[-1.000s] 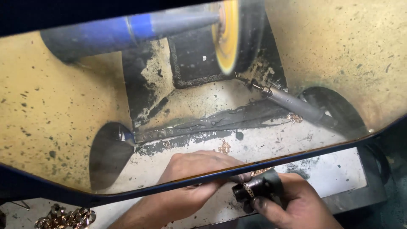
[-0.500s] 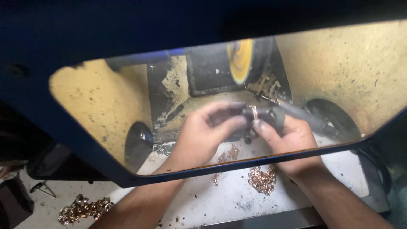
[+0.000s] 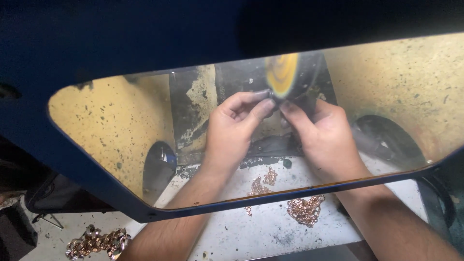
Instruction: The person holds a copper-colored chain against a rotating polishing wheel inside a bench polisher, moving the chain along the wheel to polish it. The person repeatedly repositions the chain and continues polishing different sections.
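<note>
With our left hand [image 3: 232, 128] and right hand [image 3: 323, 133] pinched shut on 1 small dark piece [image 3: 275, 100] against the yellow buffing wheel [image 3: 282, 75], we press lightly, fingertips clear.

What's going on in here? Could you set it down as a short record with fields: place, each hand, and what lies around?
Place: blue-framed hood with stained yellow walls, seen through its window
Wheel: yellow buffing wheel, blurred
Left hand: left hand raised to the wheel, fingertips pinching a small dark piece too small to tell
Right hand: right hand pinching the same piece from the other side
Bench: white work surface, grimy
Loose items: coppery chains heaped on the bench below the hands; a heavier chain at lower left
</note>
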